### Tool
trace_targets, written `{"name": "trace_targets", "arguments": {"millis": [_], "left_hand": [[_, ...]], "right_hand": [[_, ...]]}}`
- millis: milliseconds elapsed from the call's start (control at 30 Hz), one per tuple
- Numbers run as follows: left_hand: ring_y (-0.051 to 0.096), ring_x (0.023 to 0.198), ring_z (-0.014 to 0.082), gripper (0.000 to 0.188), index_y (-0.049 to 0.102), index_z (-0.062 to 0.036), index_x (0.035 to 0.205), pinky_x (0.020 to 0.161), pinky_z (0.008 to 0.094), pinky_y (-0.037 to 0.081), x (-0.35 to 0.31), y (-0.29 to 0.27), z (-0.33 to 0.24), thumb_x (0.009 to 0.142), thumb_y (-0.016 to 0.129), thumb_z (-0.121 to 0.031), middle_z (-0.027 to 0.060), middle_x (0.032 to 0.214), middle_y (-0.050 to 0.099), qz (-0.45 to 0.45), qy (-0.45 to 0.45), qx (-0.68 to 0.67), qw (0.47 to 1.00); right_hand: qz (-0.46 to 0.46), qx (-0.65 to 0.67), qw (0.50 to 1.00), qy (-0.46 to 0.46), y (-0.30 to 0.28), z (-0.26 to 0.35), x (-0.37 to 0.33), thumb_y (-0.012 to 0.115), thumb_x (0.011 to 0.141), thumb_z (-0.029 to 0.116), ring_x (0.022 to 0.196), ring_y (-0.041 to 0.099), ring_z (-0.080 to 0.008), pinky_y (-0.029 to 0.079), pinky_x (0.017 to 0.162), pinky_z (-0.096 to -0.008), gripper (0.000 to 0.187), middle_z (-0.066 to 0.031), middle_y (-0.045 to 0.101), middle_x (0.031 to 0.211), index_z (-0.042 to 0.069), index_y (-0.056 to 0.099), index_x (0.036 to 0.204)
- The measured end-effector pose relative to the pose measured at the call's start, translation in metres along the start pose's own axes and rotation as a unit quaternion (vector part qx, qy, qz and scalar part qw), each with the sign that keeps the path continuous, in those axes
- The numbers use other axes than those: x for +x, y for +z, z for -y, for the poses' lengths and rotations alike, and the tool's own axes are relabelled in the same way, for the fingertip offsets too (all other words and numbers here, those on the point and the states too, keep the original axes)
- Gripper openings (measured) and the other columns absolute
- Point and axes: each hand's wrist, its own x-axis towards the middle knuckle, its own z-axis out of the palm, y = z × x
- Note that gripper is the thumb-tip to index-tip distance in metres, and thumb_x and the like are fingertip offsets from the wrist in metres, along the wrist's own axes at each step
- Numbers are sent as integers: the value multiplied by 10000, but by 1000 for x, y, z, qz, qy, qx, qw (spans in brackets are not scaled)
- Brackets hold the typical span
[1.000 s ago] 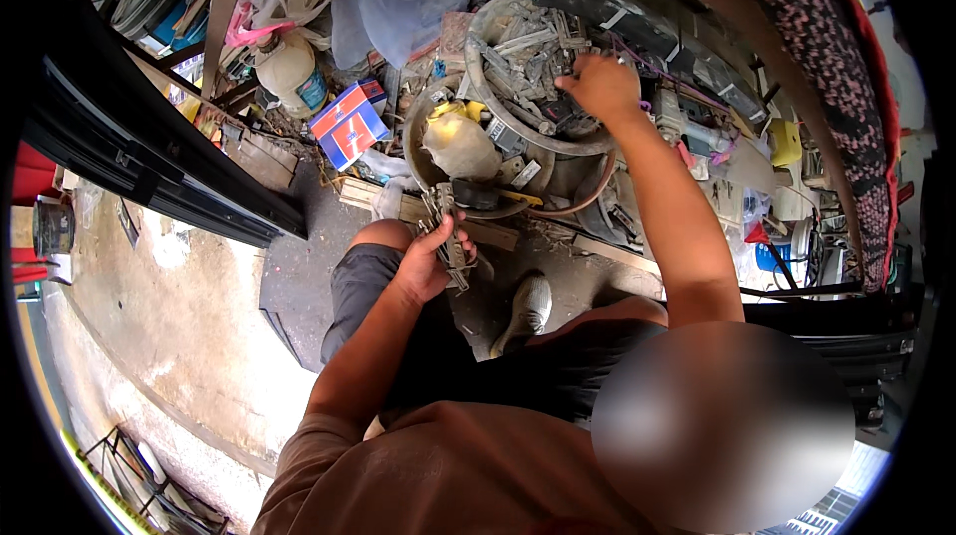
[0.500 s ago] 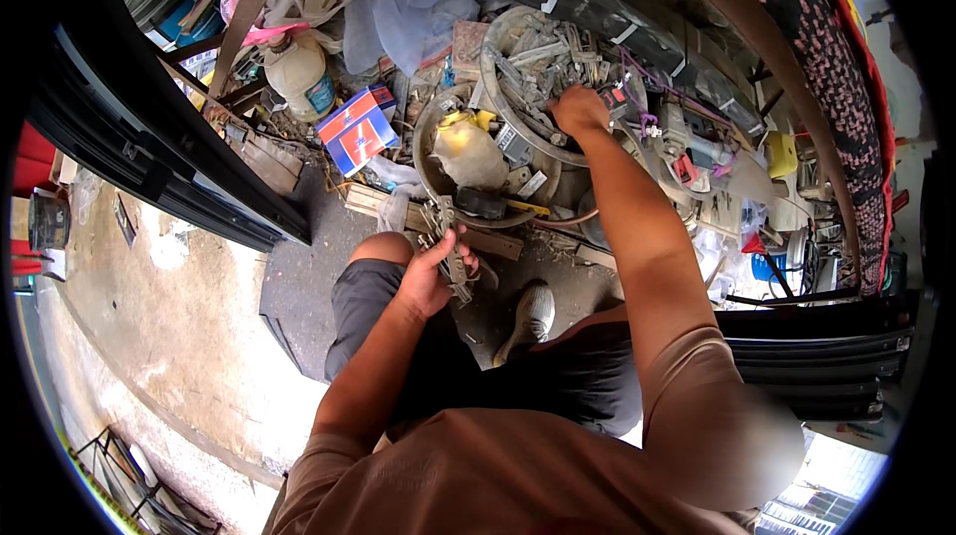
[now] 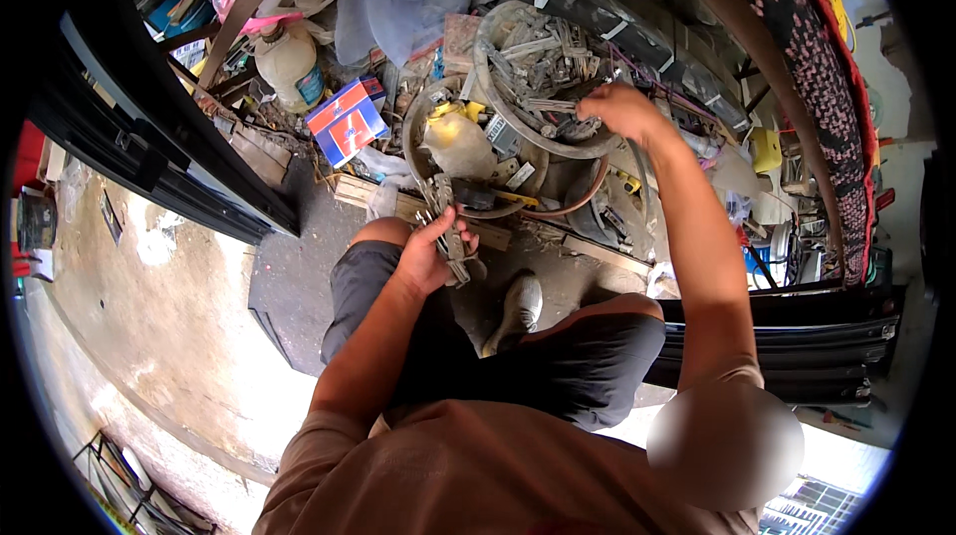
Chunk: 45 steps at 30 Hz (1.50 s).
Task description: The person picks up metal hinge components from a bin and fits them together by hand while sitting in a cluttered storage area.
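My left hand [image 3: 428, 256] is wrapped round a bundle of metal fittings [image 3: 445, 205], flat, dull grey and hinge-like, above my left knee. My right hand [image 3: 627, 113] reaches over the right side of a round basin [image 3: 485, 87] heaped with grey metal fittings [image 3: 533, 47]. Its fingers are bent together at the heap, and what they pinch is hidden. Nearer to me stands a second round tub [image 3: 412, 137] with a yellowish-white bag [image 3: 458, 145] in it. Beside that tub lies a blue, orange and white box [image 3: 346, 123].
A long dark wrapped bar [image 3: 627, 35] lies behind the basin. To the left stands a cloudy plastic jug [image 3: 287, 67]. A bucket [image 3: 596, 214] with small parts sits below my right wrist, and wooden strips [image 3: 398, 202] lie before my feet. Dark metal profiles [image 3: 179, 147] lean at left.
My right hand has moved right and slightly nearer along the basin's edge, its elbow swinging outward. My right knee has moved outward. The left hand keeps its metal fittings.
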Motion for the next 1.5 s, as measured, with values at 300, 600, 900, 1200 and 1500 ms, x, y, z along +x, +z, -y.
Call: {"name": "trace_targets", "arguments": {"millis": [300,600,900,1200,1500], "left_hand": [[663,909,184,254,640,-63,1196,885,370,554,0,85,-14,986,746,-157,131,1198,718,15,122,69,990],[685,1095,201,362,671,-45,1280,966,387,546,-5,97,-22,970,778,-197,85,1214,739,54,198,105,973],[686,1140,280,412,620,-16,1326,1016,466,556,-7,78,-31,999,721,-247,133,1257,705,117,208,96,966],[697,1069,248,369,651,10,1263,971,416,566,-3,69,-20,996,730,-232,130,1170,726,88,187,62,976],[673,1029,151,363,635,-78,1252,919,334,538,4,75,-11,934,809,-104,26,1124,716,21,246,125,961]], "right_hand": [[-39,480,875,-45,110,51,-121,731,1011,252,560,476,-52,361,541,-226,372,41,567,674,-28,696,1253],[-190,199,941,-197,152,82,-139,836,900,245,571,645,-150,519,581,-294,424,-96,680,697,96,730,1283],[-200,197,931,-233,152,88,-141,837,870,159,586,630,-152,517,566,-317,317,-48,668,754,88,743,1165],[-197,165,934,-249,154,83,-141,817,869,165,664,669,-219,534,620,-355,237,-65,672,799,58,711,1053],[-138,102,963,-208,154,79,-143,751,938,302,828,691,-375,543,740,-466,304,-157,721,909,28,714,1065]]}}
